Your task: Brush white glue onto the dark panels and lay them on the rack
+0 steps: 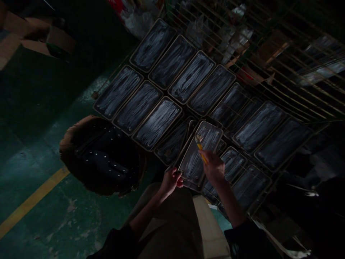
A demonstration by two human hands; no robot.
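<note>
My right hand (215, 167) is closed round the yellow handle of a paintbrush (199, 146), whose pale bristles meet the upper part of a dark rectangular panel (193, 160). This panel has rounded corners, a lighter rim, small round spots near its corners and whitish streaks across its face. At its lower left corner, my left hand (171, 182) grips the edge with curled fingers. The panel lies tilted over other pieces on a wire rack. Beside it, a similar panel (174, 142) is partly covered.
Several streaked panels (158, 122) lie in rows beyond my hands. A worn round container (66, 147) with dark, white-specked contents stands to the left. Wire bars (302, 91) rise at upper right. Open cardboard boxes (40, 39) sit on the green floor (40, 140).
</note>
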